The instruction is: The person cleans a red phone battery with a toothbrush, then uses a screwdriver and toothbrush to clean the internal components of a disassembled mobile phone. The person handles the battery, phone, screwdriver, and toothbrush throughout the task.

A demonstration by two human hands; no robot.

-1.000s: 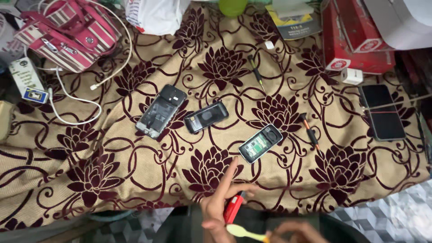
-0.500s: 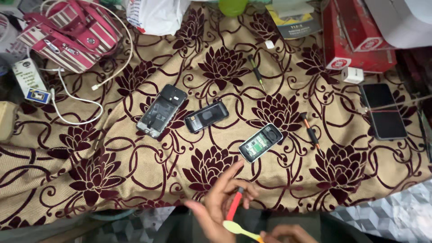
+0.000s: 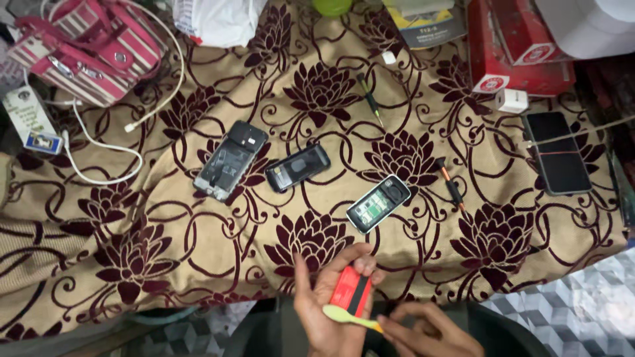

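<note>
Red phone (image 3: 350, 291) now turned flat-on in my left hand (image 3: 327, 307), gripped; right hand (image 3: 423, 334) pinches yellow pick (image 3: 347, 316) at its 6 o'clock edge. Cloth (image 3: 198, 251) bare at 10.

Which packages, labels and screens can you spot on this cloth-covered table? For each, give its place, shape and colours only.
Red boxes: top right, rectangular, with white labels.
White tag: far left, oblong, blue picture at its foot.
Dark phone: right edge, flat black screen.
Small phone: centre, lit greenish screen.
Booklet: top centre, grey with yellow.
White plastic bag: top, crumpled.
</note>
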